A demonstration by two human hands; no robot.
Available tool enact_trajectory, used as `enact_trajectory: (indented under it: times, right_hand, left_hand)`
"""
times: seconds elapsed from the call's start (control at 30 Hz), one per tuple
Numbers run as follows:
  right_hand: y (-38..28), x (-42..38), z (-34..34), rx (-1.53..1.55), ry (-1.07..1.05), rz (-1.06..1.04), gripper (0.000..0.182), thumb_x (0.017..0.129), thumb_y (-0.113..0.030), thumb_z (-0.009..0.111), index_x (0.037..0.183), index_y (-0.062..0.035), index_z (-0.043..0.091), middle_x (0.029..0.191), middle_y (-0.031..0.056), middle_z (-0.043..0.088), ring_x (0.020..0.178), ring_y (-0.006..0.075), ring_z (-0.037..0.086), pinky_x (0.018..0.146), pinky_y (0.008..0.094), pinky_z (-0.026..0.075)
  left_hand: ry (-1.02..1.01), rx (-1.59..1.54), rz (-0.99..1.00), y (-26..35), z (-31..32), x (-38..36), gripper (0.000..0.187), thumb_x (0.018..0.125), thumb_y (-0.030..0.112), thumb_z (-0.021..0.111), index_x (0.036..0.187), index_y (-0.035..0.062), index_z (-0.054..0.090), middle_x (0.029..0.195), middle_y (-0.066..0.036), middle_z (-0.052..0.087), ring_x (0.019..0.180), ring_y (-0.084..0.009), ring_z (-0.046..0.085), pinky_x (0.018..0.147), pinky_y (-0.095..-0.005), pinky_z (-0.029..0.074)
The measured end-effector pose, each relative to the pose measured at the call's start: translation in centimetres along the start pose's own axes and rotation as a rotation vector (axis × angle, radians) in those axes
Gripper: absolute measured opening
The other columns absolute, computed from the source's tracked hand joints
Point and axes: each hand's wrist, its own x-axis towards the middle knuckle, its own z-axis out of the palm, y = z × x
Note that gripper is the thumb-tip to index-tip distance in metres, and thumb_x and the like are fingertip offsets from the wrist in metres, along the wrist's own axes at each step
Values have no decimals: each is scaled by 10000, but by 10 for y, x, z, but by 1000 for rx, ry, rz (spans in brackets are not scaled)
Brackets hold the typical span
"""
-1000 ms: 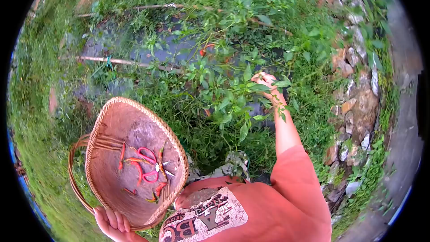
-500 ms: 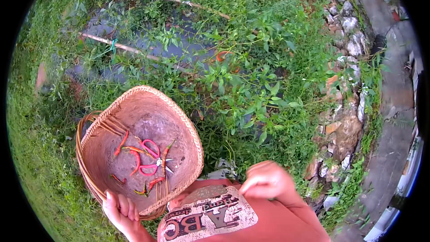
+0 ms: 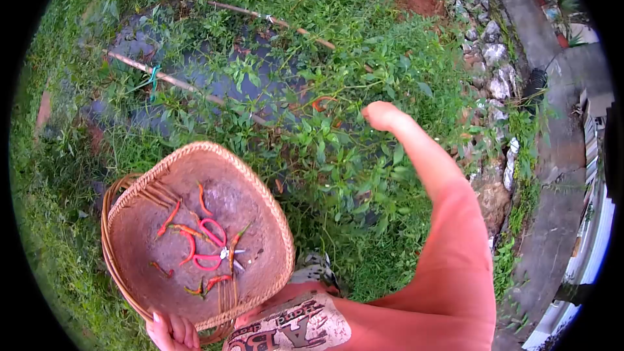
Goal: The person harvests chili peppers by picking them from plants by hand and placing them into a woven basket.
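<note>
My left hand (image 3: pixel 172 333) is closed round the near left side of a woven basket (image 3: pixel 278 211), which tilts toward me. Inside lie several red chili peppers (image 3: pixel 170 220) and a pair of scissors (image 3: pixel 207 260) with pink-red handles, blades pointing right. One chili (image 3: pixel 205 199) rests apart near the far wall. My right hand (image 3: pixel 383 117) is stretched out over the leafy chili plants (image 3: pixel 325 146). A curved red chili (image 3: pixel 323 103) on a plant lies just left of it, apart from the fingers. Those fingers are mostly hidden behind the back of the hand.
Two bamboo poles cross the plot, the nearer pole (image 3: pixel 185 86) tied with green string (image 3: pixel 154 78). Dark plastic sheeting (image 3: pixel 214 68) shows between the plants. A rough stone edging (image 3: pixel 497 84) runs along the right, beside a paved path (image 3: pixel 562 136).
My right hand has moved from near my chest forward and up over the plants. Another chili now lies in the basket's far part. The basket has shifted slightly down and left in view.
</note>
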Motion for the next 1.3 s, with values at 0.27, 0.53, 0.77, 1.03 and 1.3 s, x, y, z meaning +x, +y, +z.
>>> enact_trajectory:
  times: [0.27, 0.53, 0.77, 1.03, 1.3]
  right_hand:
    - [7, 108, 92, 192, -136, -151, 444, 714, -85, 477, 1113, -248, 582, 1006, 174, 603, 968, 325, 561, 856, 361, 434]
    - [-5, 106, 116, 484, 57, -33, 499, 717, -201, 630, 1197, -169, 497, 1058, 211, 568, 986, 337, 549, 871, 377, 429]
    - [-5, 120, 144, 559, 141, -343, 468, 718, -256, 666, 1150, -132, 536, 1173, 108, 522, 1058, 281, 504, 911, 332, 399]
    - [-7, 80, 96, 468, 173, -161, 310, 755, -214, 538, 1045, -108, 559, 899, 121, 634, 824, 297, 601, 733, 358, 469]
    - [-9, 70, 85, 1190, -125, -118, 304, 843, -273, 413, 1013, -82, 579, 734, -5, 548, 652, 84, 472, 620, 238, 396]
  left_hand:
    - [35, 67, -31, -12, 2, 38, 332, 906, 224, 471, 615, 143, 335, 431, 46, 232, 337, -58, 209, 303, -202, 161]
    - [24, 57, -2, -13, -4, 40, 366, 906, 242, 467, 588, 152, 308, 426, 38, 237, 323, -68, 214, 280, -202, 178]
    - [64, 74, -11, -12, 7, 35, 361, 899, 231, 476, 589, 157, 308, 437, 39, 225, 344, -64, 210, 303, -205, 154]
    - [94, 124, -39, -7, 13, 37, 328, 894, 226, 488, 622, 165, 316, 450, 56, 216, 362, -54, 209, 323, -204, 135]
    - [-1, 95, -15, -11, 1, 38, 315, 899, 226, 477, 636, 166, 314, 452, 54, 222, 360, -53, 212, 319, -201, 144]
